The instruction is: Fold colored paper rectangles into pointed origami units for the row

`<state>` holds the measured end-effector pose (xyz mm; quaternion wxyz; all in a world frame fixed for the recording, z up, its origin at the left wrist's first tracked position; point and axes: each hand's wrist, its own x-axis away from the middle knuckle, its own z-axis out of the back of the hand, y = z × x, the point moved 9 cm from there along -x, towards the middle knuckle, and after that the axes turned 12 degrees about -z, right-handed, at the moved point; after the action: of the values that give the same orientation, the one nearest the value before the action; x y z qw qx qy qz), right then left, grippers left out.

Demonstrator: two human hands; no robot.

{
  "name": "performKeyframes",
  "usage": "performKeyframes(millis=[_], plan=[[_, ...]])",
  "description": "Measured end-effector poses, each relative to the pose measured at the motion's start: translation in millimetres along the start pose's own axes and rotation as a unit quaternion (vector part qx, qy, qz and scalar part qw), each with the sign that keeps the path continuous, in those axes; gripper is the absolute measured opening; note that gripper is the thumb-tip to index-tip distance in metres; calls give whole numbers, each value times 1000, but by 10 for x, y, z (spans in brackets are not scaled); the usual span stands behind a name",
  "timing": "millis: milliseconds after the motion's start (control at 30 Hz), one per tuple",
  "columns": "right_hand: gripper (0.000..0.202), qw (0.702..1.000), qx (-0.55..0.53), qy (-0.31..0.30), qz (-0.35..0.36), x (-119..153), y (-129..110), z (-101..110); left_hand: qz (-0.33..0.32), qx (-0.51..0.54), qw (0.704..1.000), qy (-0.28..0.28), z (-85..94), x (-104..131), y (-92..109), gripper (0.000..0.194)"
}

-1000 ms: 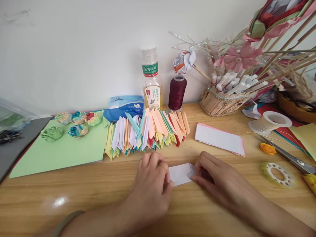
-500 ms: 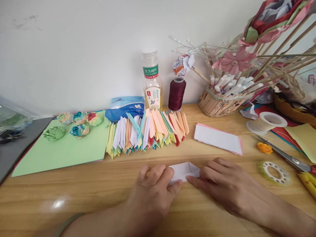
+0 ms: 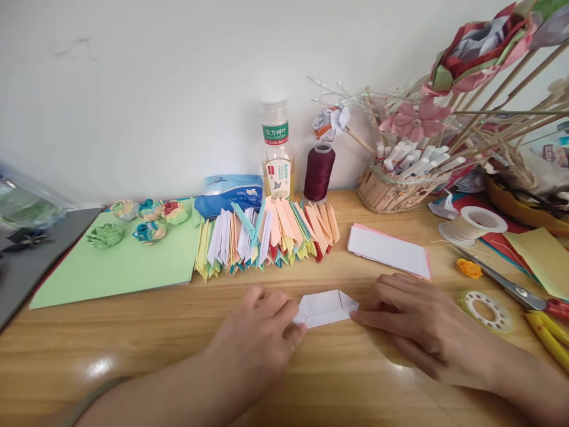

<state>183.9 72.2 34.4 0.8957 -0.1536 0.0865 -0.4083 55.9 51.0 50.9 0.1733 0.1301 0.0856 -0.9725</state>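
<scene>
A white folded paper (image 3: 323, 309) lies on the wooden table, with creases and a slanted flap at its right end. My left hand (image 3: 262, 332) grips its left end between the thumb in front and the curled fingers behind. At the right corner, my right hand (image 3: 413, 326) has its thumb and fingertips closed on the paper's tip. Behind the hands stands a long row of folded paper pieces (image 3: 267, 234) in several colours. A stack of white and pink paper strips (image 3: 389, 250) rests beyond my right hand.
Small paper flowers (image 3: 105, 236) sit on green sheets (image 3: 120, 273) at left. A bottle (image 3: 278, 154), a maroon thread spool (image 3: 319, 172) and a marker basket (image 3: 400, 193) stand by the wall. Scissors (image 3: 515, 290), a tape roll (image 3: 484, 311) and a white spool (image 3: 478, 224) are at right.
My left hand has slid left along the paper and my right hand has drawn back right, so more of the paper shows. The view has shifted slightly.
</scene>
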Motion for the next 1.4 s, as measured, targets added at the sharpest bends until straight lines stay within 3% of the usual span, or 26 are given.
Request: performKeyframes(millis=[200, 367, 533, 633, 800, 967, 1033, 1167, 1400], plan=[[32, 997, -34, 19, 69, 4, -398, 43, 35, -25, 999, 1, -64, -20, -80, 17], [37, 990, -105, -3, 94, 26, -647, 33, 112, 101, 988, -43, -236, -69, -182, 40], [42, 990, -105, 85, 35, 12, -324, 124, 90, 195, 976, -39, -334, -127, -150, 37], [39, 996, -45, 82, 15, -33, -160, -7, 72, 229, 971, 5, -310, -130, -152, 28], [26, 992, 47, 114, 41, -26, -260, -59, 95, 245, 961, 81, -185, -89, -180, 5], [37, 977, 134, 157, 45, 53, -373, 22, 51, 193, 975, 100, -55, -80, -31, 12], [33, 978, 127, 160, 41, 72, -353, 13, 25, 121, 987, 107, -21, -69, 35, 19], [16, 988, 36, 151, -2, 51, -201, -29, 17, 7, 987, 157, 38, -13, 58, 13], [12, 988, -66, 129, -57, 11, -42, -45, 77, 77, 982, 152, 14, 12, -97, 11]])
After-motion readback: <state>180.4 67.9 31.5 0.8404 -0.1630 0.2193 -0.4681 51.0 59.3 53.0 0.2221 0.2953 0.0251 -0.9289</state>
